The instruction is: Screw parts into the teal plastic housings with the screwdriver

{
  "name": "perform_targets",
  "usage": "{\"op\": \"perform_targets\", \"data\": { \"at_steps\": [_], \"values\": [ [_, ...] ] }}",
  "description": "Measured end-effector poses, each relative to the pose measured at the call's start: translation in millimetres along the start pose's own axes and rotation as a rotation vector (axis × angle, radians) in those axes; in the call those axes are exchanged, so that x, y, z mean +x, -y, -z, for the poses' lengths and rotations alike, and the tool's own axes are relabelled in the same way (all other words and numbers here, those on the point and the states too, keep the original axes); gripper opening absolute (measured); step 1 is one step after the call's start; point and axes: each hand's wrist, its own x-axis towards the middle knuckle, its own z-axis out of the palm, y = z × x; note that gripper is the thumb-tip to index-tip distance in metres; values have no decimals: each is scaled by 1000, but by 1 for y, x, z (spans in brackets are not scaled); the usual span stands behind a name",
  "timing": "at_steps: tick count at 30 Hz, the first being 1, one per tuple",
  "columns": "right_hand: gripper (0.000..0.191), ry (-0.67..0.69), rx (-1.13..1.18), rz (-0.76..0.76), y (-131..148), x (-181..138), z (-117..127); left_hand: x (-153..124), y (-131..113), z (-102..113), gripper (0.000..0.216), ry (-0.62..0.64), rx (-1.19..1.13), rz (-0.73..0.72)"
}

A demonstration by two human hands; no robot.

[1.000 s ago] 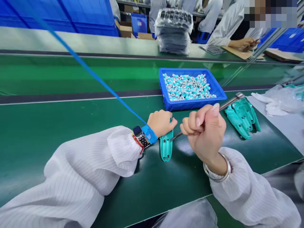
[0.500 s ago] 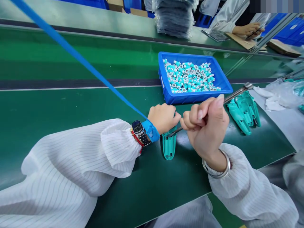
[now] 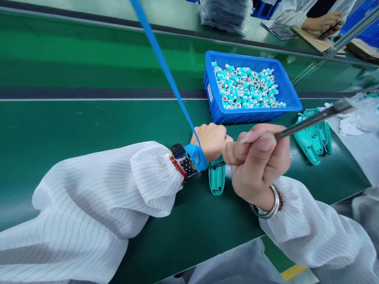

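My left hand (image 3: pixel 211 140), with a blue wrist strap and a watch, is closed over the far end of a teal plastic shell half (image 3: pixel 217 179). Its fingertips are mostly hidden. The shell lies on the green table with its hollow side up. Just to the right, my right hand (image 3: pixel 257 161) is closed around metal tweezers (image 3: pixel 314 122). Their broad end points up and right, while the tip is hidden behind my fingers. Both hands meet or nearly meet above the shell.
Beyond my hands stands a blue bin (image 3: pixel 257 115) of small teal-and-white parts. More teal shells (image 3: pixel 314 136) lie at the right, beside clear plastic bags (image 3: pixel 361 114). Across the table, a co-worker's hand (image 3: pixel 322 23) holds a thin tool near a stack of bagged items (image 3: pixel 226 15).
My right hand has turned, swinging the tweezers' broad end toward the camera and right. Their tip, earlier visible over the shell, is now hidden. The whole view has shifted slightly.
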Motion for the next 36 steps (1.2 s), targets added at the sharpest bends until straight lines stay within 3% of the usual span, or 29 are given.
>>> {"op": "perform_targets", "data": {
  "at_steps": [8,15,31,36],
  "values": [
    [19,-6,-96,-43,4,-2,-1,-1,1,-3,31,-26,-18,-28],
    [20,-199,20,-72,17,14,12,1,2,-14,37,-168,27,-7],
    [23,-146,-113,-27,3,9,6,-2,1,-7,37,-116,32,-33],
    [22,-126,-22,63,0,-3,5,-2,2,-11,36,-148,24,-33]
  ]
}}
